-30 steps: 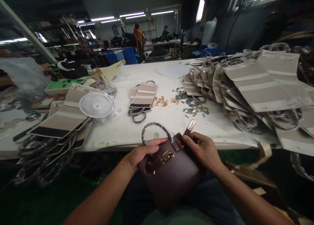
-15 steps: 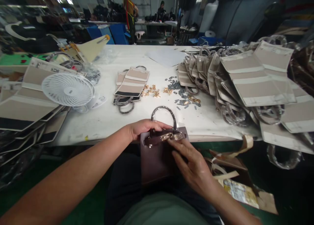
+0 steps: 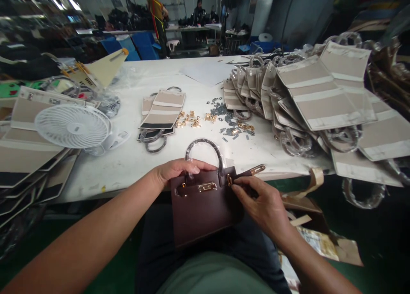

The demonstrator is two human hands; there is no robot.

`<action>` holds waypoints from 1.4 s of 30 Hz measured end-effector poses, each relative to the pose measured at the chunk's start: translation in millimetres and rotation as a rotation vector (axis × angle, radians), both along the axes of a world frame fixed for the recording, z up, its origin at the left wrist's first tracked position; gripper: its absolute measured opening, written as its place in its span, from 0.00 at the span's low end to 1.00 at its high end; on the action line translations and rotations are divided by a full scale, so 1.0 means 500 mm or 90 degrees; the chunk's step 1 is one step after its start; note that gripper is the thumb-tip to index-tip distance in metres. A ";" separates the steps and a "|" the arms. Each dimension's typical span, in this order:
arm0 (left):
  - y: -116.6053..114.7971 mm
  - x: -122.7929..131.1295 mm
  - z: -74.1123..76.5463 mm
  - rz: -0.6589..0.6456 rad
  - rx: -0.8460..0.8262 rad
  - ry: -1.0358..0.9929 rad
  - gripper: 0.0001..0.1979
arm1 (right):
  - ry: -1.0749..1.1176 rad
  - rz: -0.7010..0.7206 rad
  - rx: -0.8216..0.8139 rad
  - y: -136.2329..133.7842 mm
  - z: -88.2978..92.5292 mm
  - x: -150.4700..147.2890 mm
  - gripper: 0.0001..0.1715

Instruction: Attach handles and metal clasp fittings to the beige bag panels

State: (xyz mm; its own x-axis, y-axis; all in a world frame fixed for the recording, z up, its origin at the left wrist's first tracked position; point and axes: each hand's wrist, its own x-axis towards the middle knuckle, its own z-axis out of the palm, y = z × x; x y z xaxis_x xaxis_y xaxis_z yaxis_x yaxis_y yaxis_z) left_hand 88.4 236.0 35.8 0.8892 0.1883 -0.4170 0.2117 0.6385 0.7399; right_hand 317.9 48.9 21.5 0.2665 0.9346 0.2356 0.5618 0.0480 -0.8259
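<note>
A dark brown handbag [image 3: 205, 213] leans upright against the table's front edge, above my lap. Its arched handle [image 3: 204, 141] is wrapped in clear film, and a gold clasp plate [image 3: 207, 186] sits on its front. My left hand [image 3: 179, 169] is closed on the bag's top edge by the handle's left foot. At the upper right corner, my right hand [image 3: 256, 195] pinches a narrow brown strap [image 3: 244, 173] beside a gold fitting [image 3: 229, 180]. The strap's gold-plated end [image 3: 257, 170] sticks out to the right, past my fingers. My right fingertips partly cover the strap.
Gold fittings [image 3: 192, 119] and grey metal plates [image 3: 235, 131] lie scattered on the white table [image 3: 128, 170]. Flat beige bag pieces [image 3: 165, 110] lie behind, with a large pile [image 3: 323, 93] at right. A white fan [image 3: 75, 125] stands left. Two people are in the background.
My right hand has moved right with the strap, whose gold end now points outward instead of lying across the bag's front. The front clasp plate is uncovered. The camera view has shifted slightly.
</note>
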 end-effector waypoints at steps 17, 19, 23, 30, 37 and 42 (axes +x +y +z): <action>-0.174 0.028 0.058 0.029 0.177 0.045 0.22 | -0.246 0.043 -0.019 -0.018 -0.018 -0.025 0.17; -0.176 0.021 0.062 0.021 0.194 0.042 0.20 | -0.309 0.052 -0.014 -0.020 -0.008 -0.025 0.19; -0.178 0.008 0.062 0.015 0.237 0.014 0.18 | -0.380 0.109 0.035 -0.023 0.014 -0.017 0.23; -0.182 -0.013 0.046 -0.053 0.367 0.012 0.19 | -0.346 0.244 0.144 -0.033 0.016 -0.003 0.21; -0.193 0.020 0.090 -0.088 0.324 0.018 0.24 | -0.334 0.216 0.153 -0.037 0.008 -0.005 0.20; -0.202 0.035 0.104 -0.067 0.281 0.020 0.24 | -0.281 0.182 0.134 -0.044 0.003 -0.019 0.21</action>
